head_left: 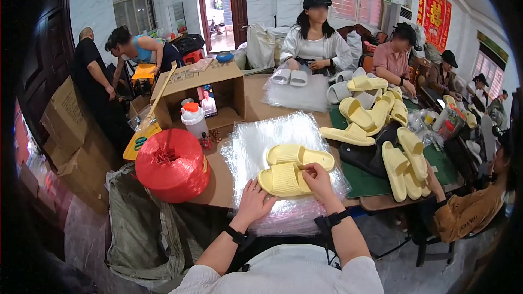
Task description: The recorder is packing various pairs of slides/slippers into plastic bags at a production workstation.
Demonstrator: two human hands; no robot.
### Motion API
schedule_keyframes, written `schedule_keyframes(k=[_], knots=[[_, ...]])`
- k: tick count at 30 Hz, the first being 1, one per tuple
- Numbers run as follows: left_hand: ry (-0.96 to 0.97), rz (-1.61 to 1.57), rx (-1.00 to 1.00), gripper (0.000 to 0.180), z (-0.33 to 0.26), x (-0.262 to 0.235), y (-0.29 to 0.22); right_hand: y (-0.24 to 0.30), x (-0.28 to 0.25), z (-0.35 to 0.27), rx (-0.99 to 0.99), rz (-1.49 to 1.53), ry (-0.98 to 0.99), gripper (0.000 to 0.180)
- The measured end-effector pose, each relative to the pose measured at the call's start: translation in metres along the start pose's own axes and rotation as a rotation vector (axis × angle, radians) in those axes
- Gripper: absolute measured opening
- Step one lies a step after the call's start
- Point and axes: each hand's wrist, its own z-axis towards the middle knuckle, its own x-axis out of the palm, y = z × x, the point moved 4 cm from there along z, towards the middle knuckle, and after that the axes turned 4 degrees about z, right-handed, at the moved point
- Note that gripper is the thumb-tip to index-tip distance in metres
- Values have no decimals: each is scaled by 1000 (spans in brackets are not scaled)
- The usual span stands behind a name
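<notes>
Two yellow slide slippers lie side by side in front of me on a stack of clear plastic bags. Their ribbed straps face up. The far slipper is untouched by either hand. At the toe end of the near slipper rests my left hand, its fingers loosely stretched and the thumb apart. My right hand has its fingers bent and pinched on the near slipper, just behind the strap. Part of that slipper's heel is hidden under the right hand.
A big red roll of plastic twine stands left, by a white bottle and an open cardboard box. Yellow slippers are heaped on the right over a green mat. Across the table, a person handles white slippers.
</notes>
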Motion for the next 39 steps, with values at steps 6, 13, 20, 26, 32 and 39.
schedule_keyframes(k=[6,13,20,26,32,39], knots=[[-21,-14,4,47,-2,1,1,11,1,-5,-3,-6,-11,21],[-31,-27,-20,45,2,-1,1,9,3,0,-41,-132,0,31],[3,-27,-33,43,1,-1,4,55,16,32,-199,-797,181,47],[17,-40,-3,42,0,4,2,49,47,42,-264,-657,134,22],[48,0,-42,46,-3,0,4,78,8,32,-195,-657,76,19],[94,-15,-25,50,2,5,8,25,-26,8,-217,-811,97,45]])
